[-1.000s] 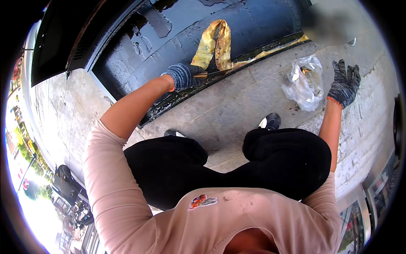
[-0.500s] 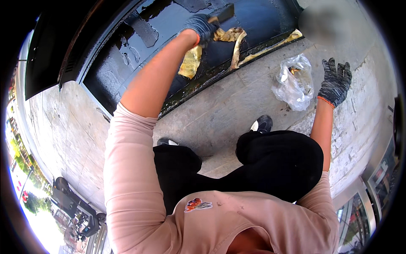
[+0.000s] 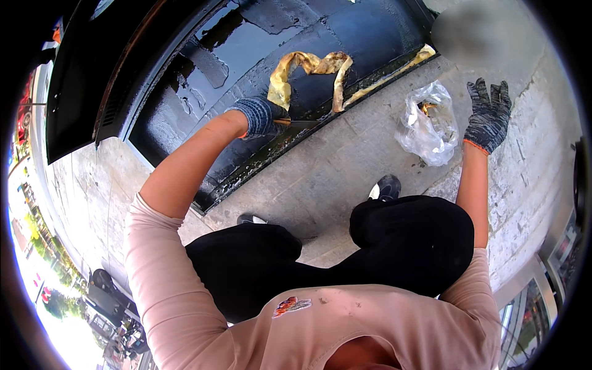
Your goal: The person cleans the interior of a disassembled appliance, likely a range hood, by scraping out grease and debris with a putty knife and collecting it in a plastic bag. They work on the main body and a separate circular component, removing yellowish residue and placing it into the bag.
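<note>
My left hand (image 3: 254, 117), in a striped grey knit glove, is closed around the wooden handle of a scraper (image 3: 301, 124). The scraper's flat blade lies along the near rim of a wet, dark panel (image 3: 382, 31). Just beyond that hand, a crumpled yellow-brown strip (image 3: 296, 60) lies bent on the panel. A longer yellowish strip (image 3: 388, 75) runs along the panel's near edge to the right. My right hand (image 3: 488, 117), gloved in the same way, is held out to the right with fingers spread and nothing in it. It is close to a clear plastic bag (image 3: 427, 123).
Some brownish scraps show inside the bag, which sits on grey stone paving (image 3: 271, 179). My shoes (image 3: 385, 187) are on the paving near the panel. A black upright cabinet-like part (image 3: 86, 74) stands at the left. A parked scooter (image 3: 114, 302) is at the lower left.
My left hand has come back toward me and left with the scraper, from the panel's middle to its near rim. The yellow-brown strip is now more fully visible. My right hand has barely moved.
</note>
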The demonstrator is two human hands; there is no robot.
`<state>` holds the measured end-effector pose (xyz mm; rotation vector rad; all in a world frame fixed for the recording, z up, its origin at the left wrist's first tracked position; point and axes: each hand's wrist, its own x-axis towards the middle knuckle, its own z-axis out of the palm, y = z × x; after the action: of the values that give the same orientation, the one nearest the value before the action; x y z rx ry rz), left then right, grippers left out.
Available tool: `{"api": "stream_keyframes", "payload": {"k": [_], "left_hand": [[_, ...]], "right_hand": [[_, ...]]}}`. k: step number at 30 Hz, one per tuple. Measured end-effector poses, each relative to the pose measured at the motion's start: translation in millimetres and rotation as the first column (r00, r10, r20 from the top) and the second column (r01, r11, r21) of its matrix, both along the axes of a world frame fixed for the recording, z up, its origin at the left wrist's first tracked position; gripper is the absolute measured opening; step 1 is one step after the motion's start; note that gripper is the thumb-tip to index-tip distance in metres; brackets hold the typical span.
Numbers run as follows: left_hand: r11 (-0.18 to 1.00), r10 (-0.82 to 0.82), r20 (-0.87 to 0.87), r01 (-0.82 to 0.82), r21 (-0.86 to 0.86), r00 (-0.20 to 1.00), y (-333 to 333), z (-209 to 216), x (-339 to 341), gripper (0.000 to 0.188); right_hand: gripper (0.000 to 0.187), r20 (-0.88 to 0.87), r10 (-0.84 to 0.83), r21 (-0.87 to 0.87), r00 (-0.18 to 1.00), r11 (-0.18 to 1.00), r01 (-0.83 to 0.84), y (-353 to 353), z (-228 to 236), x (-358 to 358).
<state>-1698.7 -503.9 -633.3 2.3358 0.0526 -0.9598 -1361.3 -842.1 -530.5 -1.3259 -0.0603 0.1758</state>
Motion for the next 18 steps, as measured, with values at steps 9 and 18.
{"api": "stream_keyframes", "payload": {"k": [9, 18], "left_hand": [[0.992, -0.116, 0.018, 0.115, 0.061, 0.993, -13.0, 20.0, 60.1, 0.033], [0.997, 0.012, 0.112, -0.020, 0.068, 0.994, -37.2, 16.9, 104.9, 0.039]], "right_hand": [[0.062, -0.043, -0.030, 0.042, 0.999, 0.999, 0.032, 1.1, -7.2, -5.0], [0.058, -0.080, 0.029, 0.175, 0.996, 0.985, -0.015, 10.4, -7.6, -7.3]]}}
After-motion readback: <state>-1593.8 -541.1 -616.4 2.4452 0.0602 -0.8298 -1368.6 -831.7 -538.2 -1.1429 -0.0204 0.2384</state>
